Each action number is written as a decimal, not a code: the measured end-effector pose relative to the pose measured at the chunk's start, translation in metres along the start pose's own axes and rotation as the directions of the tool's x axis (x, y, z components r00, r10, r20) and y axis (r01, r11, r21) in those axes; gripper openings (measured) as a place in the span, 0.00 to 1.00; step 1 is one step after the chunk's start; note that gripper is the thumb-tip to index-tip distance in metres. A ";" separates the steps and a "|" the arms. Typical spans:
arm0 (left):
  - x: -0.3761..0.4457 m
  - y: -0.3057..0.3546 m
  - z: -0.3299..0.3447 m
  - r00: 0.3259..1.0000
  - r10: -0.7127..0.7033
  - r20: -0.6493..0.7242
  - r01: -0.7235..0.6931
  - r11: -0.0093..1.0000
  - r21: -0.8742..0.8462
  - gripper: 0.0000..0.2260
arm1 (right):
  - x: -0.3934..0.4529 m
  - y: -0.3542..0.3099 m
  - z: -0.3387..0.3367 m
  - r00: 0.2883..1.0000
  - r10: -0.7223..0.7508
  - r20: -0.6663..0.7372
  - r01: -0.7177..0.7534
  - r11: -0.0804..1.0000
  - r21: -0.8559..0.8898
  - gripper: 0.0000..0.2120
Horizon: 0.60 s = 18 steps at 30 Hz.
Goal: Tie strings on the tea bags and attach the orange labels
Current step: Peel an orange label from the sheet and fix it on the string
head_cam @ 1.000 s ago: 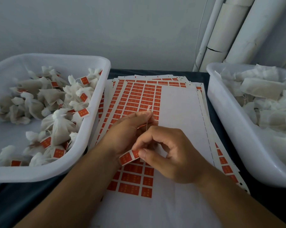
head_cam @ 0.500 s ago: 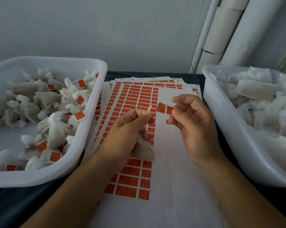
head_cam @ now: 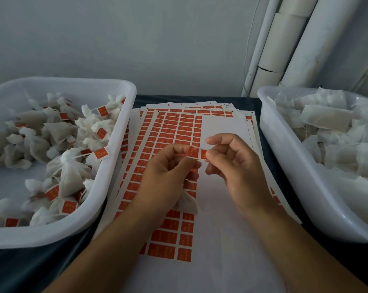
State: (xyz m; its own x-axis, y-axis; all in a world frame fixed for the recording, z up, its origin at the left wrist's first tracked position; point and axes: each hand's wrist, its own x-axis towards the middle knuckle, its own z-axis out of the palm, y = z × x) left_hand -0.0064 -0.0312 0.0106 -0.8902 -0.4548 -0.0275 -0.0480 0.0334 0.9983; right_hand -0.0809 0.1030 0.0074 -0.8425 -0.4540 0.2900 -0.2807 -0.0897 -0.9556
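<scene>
From the head camera, both hands meet above a stack of label sheets (head_cam: 219, 132) lying on the dark table (head_cam: 31, 269). The left hand (head_cam: 168, 172) pinches a thin string (head_cam: 180, 155) between thumb and forefinger, its lower fingers curled around a white tea bag (head_cam: 186, 203) that hangs below the palm. The right hand (head_cam: 231, 163) pinches one end of an orange label (head_cam: 197, 152) with thumb and fingertip, holding it against the string just beside the left fingertips; the two hands are almost touching. Whether the label is already stuck on cannot be told. To the left stands a white tub (head_cam: 115, 157) with tied tea bags bearing orange labels (head_cam: 69, 166); to the right, a second white tub (head_cam: 284, 166) holds plain, unlabelled bags (head_cam: 327, 121). White pipes (head_cam: 288, 43) rise along the wall behind.
</scene>
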 end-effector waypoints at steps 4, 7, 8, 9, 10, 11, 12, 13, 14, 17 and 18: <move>0.001 0.002 0.001 0.996 0.084 -0.040 -0.083 0.996 0.030 0.04 | 0.005 0.002 -0.003 0.991 0.085 -0.102 -0.076 0.993 0.095 0.11; 0.001 0.003 -0.001 0.992 0.125 -0.002 -0.125 0.992 0.033 0.04 | 0.009 0.002 -0.007 0.978 0.144 -0.152 -0.115 0.976 0.184 0.10; 0.001 0.003 -0.001 0.991 0.135 0.013 -0.135 0.990 0.044 0.06 | 0.009 0.002 -0.008 0.975 0.155 -0.160 -0.122 0.972 0.202 0.09; 0.000 0.003 -0.002 0.990 0.139 0.026 -0.140 0.988 0.061 0.08 | 0.009 0.002 -0.008 0.973 0.162 -0.162 -0.126 0.969 0.211 0.09; 0.000 0.002 -0.002 0.989 0.143 0.040 -0.146 0.987 0.073 0.09 | 0.009 0.002 -0.008 0.974 0.164 -0.158 -0.128 0.968 0.215 0.09; 0.000 0.002 -0.002 0.988 0.144 0.049 -0.147 0.986 0.078 0.10 | 0.009 0.002 -0.008 0.975 0.162 -0.152 -0.128 0.969 0.212 0.09; -0.001 0.002 -0.002 0.988 0.145 0.056 -0.149 0.986 0.077 0.10 | 0.009 0.001 -0.007 0.977 0.156 -0.144 -0.125 0.971 0.205 0.09; -0.001 0.003 -0.002 0.988 0.143 0.063 -0.147 0.986 0.077 0.11 | 0.008 0.001 -0.007 0.979 0.147 -0.139 -0.119 0.974 0.193 0.09; 0.000 0.002 -0.002 0.988 0.137 0.069 -0.142 0.987 0.076 0.12 | 0.008 0.000 -0.007 0.982 0.133 -0.134 -0.108 0.978 0.178 0.10; 0.000 0.001 -0.004 0.990 0.107 0.095 -0.113 0.992 0.060 0.15 | 0.005 -0.003 -0.007 0.996 0.041 -0.084 -0.035 0.997 0.071 0.10; 0.000 0.001 -0.004 0.988 0.105 0.115 -0.112 0.992 0.057 0.15 | 0.003 -0.004 -0.007 0.999 0.006 -0.043 -0.005 0.999 0.033 0.09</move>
State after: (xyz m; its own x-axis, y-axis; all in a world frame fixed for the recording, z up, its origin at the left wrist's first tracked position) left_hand -0.0041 -0.0349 0.0118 -0.9364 -0.3434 0.0718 0.0265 0.1349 0.9905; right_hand -0.0852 0.1080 0.0124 -0.8632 -0.4158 0.2863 -0.2616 -0.1166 -0.9581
